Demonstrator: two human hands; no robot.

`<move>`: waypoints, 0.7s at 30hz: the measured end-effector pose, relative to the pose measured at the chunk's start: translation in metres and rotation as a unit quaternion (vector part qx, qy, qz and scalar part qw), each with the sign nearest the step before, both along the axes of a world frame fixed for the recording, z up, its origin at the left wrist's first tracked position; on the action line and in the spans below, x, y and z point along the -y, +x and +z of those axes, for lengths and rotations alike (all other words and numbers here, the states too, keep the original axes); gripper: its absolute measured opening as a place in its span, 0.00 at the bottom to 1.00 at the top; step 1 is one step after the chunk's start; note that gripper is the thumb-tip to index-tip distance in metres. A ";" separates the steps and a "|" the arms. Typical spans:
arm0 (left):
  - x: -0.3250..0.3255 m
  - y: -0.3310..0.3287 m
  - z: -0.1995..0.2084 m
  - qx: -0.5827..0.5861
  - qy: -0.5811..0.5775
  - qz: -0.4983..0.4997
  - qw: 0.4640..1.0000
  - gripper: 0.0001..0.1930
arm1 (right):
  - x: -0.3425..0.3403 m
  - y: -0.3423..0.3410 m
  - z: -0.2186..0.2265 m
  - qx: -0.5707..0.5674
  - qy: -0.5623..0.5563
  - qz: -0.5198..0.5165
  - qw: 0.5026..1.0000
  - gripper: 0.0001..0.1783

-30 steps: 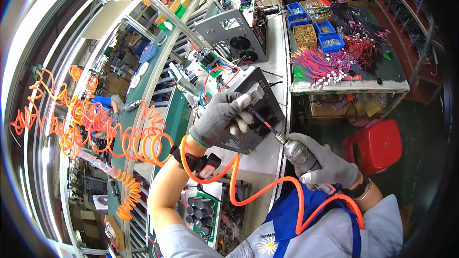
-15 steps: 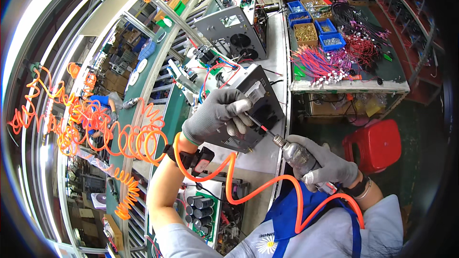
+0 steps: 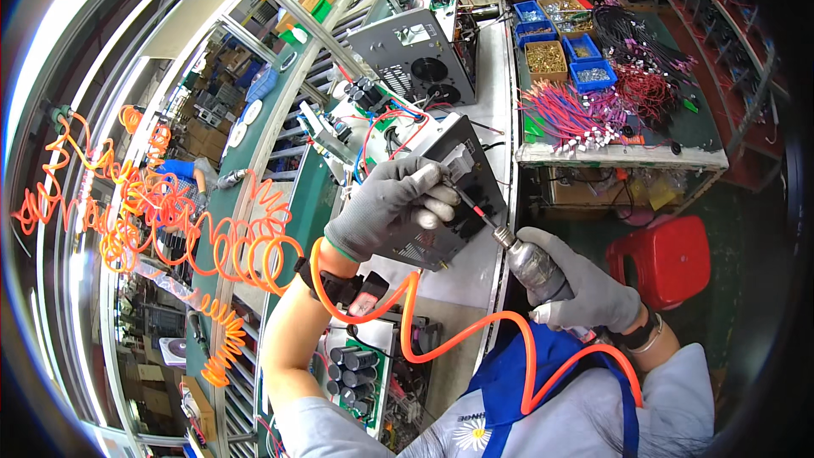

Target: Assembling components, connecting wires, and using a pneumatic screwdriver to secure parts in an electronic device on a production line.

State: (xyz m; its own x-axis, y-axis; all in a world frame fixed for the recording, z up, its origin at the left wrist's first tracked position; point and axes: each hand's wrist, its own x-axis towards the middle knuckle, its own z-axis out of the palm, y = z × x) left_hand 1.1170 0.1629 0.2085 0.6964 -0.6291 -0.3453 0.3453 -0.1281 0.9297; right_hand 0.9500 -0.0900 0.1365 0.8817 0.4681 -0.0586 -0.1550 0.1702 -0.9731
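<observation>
My right hand (image 3: 589,288), in a grey glove, is closed around an air screwdriver (image 3: 539,271) with a metal body. Its long thin bit (image 3: 475,209), with a red band, slants up and left. My left hand (image 3: 394,203), gloved too, pinches the bit near its tip; whether a screw sits there is hidden by the fingers. Both hands are in front of a dark grey metal panel (image 3: 483,182) with fan openings, standing upright on the bench. Behind it, a circuit assembly (image 3: 369,110) carries black capacitors and red and blue wires.
An orange coiled air hose (image 3: 475,326) loops across my left forearm. Another fan panel (image 3: 415,55) stands farther along the bench. On the right table (image 3: 623,155) are blue bins (image 3: 593,76) and wire bundles (image 3: 564,110). A red stool (image 3: 670,263) stands at right; capacitors (image 3: 352,373) are near my left elbow.
Both hands have shifted slightly up and right, carrying the screwdriver and its bit closer to the panel. The panel looks unmoved.
</observation>
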 end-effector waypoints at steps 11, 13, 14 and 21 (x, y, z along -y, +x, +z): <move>-0.001 0.003 -0.004 0.034 0.014 0.005 0.999 0.19 | 0.000 0.001 0.003 0.008 -0.019 0.012 1.000 0.49; 0.001 0.000 -0.001 0.040 0.012 0.008 0.999 0.18 | 0.000 0.001 0.004 0.028 -0.043 0.009 0.999 0.49; 0.002 -0.001 0.002 0.063 0.048 -0.001 0.997 0.18 | 0.001 0.001 0.004 0.060 -0.030 0.007 0.998 0.49; 0.005 -0.005 0.007 0.073 0.084 -0.007 0.994 0.16 | -0.003 -0.002 0.001 -0.096 0.107 0.030 0.989 0.49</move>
